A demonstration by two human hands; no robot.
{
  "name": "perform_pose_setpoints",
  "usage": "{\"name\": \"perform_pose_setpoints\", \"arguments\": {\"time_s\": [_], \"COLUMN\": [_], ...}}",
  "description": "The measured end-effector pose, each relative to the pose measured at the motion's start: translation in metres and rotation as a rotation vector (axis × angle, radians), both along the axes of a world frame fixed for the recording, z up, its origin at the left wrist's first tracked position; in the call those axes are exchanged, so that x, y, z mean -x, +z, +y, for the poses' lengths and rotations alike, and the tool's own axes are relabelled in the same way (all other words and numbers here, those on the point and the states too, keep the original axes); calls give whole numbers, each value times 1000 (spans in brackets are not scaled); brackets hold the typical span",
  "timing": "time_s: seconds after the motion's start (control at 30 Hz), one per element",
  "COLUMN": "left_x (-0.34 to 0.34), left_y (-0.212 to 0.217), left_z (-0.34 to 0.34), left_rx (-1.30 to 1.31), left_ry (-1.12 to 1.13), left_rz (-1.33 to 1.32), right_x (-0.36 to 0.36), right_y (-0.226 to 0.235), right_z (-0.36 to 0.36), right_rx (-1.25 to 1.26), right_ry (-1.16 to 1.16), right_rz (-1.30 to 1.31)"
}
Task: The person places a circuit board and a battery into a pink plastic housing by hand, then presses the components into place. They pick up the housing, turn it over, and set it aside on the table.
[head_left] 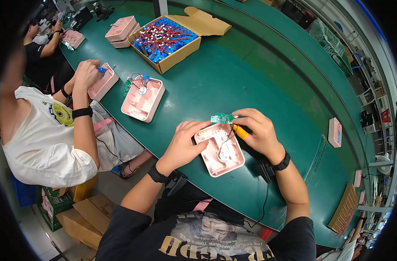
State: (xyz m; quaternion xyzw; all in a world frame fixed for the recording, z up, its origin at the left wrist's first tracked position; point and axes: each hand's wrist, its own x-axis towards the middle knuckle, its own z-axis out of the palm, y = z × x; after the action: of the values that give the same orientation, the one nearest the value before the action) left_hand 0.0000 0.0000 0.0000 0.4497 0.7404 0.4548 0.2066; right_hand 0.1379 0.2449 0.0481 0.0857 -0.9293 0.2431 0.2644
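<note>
The person's left hand [185,141] is clamped on the upper left wall of a pink housing [211,162], which sits on the green tabletop [207,82] in front of the person; the right hand [263,134], one digit wearing a yellow cover [240,132], pinches the right end of a green circuit board [222,118] over the housing's far edge; dark wires run down to a round silver part [224,155] inside; an open carton [181,57] of blue wired cells [157,50] stands farther off.
</note>
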Motion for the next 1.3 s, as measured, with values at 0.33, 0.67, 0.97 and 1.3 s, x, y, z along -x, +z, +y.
{"name": "perform_pose_setpoints", "arguments": {"time_s": [0.33,0.67,0.97,1.3], "left_x": [-22,-27,-26,-29], "left_y": [-1,-6,-6,-3], "left_z": [-1,-2,-3,-3], "left_rx": [-156,-181,-259,-238], "left_ry": [64,66,40,61], "left_rz": [-34,-32,192,289], "right_x": [-7,-11,-8,-11], "right_y": [25,28,20,19], "right_z": [-25,-39,-41,-42], "right_rx": [57,-88,-172,-105], "right_ry": [78,42,34,18], "right_rz": [-337,-418,-411,-449]}}
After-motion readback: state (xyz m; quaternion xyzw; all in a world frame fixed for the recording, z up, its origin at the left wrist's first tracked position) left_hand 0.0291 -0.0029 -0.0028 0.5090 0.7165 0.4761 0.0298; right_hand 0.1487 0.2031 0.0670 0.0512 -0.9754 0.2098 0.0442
